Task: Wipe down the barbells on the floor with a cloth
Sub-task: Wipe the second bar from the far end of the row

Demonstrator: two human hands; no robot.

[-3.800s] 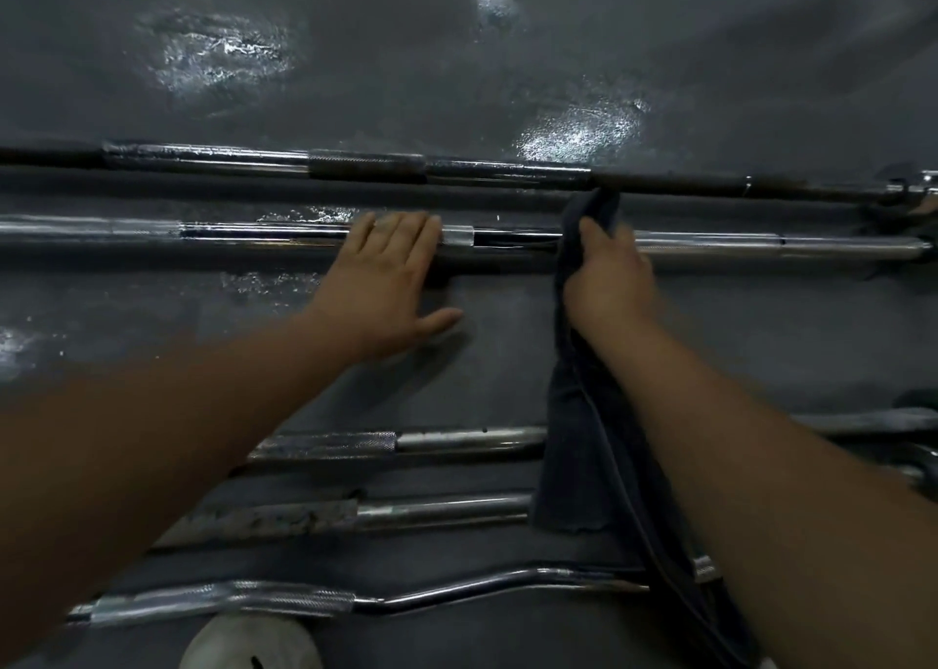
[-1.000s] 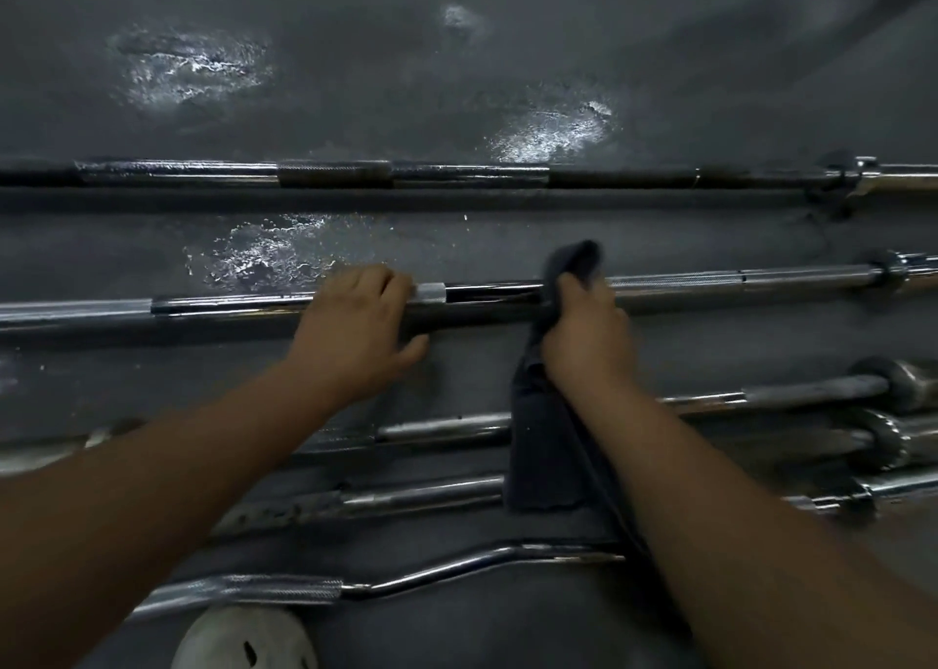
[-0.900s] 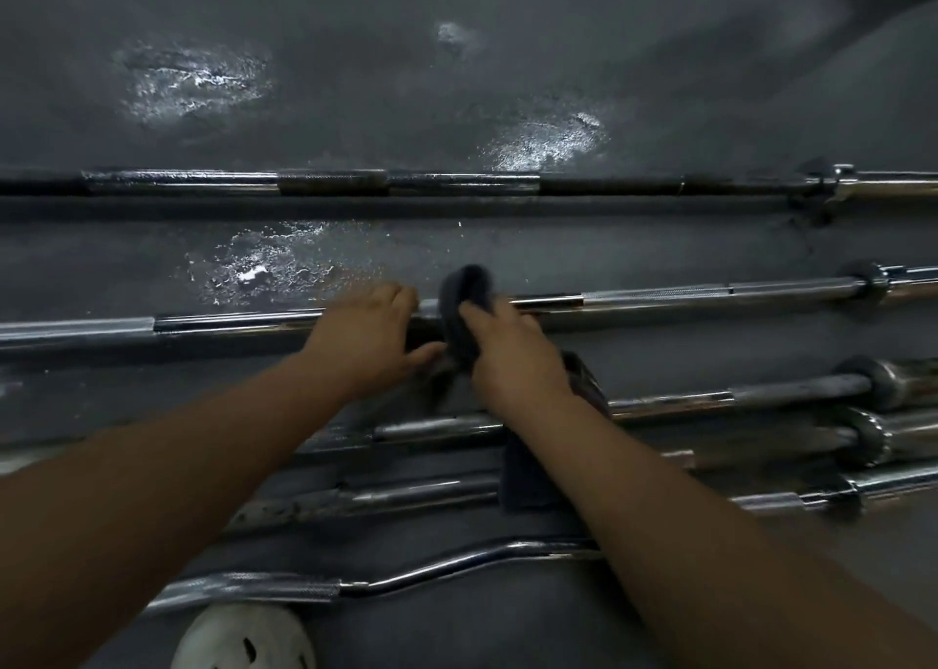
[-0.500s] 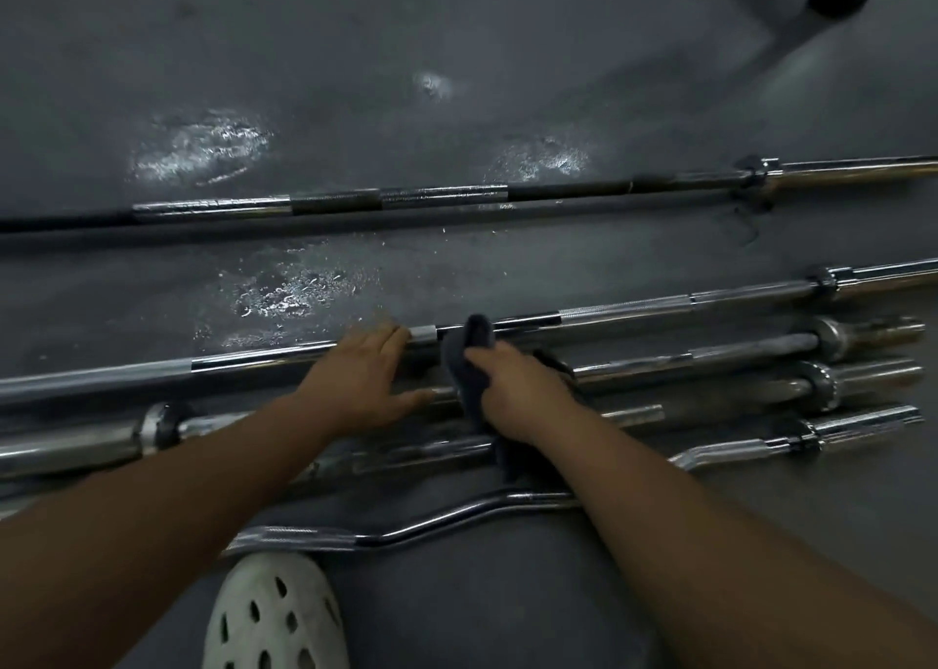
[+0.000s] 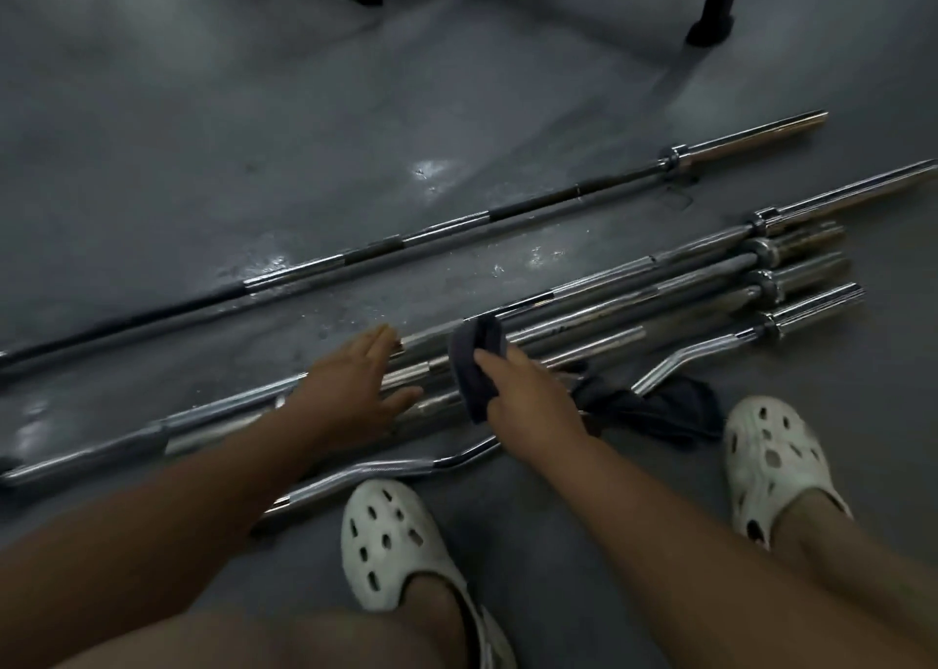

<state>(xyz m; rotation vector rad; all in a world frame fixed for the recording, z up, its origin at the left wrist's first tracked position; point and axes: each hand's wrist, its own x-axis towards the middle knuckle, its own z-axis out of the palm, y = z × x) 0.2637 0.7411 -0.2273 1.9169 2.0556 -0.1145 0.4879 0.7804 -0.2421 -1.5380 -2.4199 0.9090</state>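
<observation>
Wiping probably works best if the right hand [image 5: 533, 402], curled tight round the cloth [image 5: 474, 364] draped over the bunched barbells [image 5: 675, 283] on the floor's [image 5: 254, 161] near side, slides along one bar at a time while the flat, straight-fingered left hand [image 5: 355, 394] stops it rolling.

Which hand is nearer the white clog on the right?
Right. The right hand, gripping the cloth, lies left of that clog; the left hand rests farther left.

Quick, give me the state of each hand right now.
Left hand: open, fingers straight, resting flat on the barbells.
Right hand: grips the dark cloth, holding it against the barbells.
</observation>
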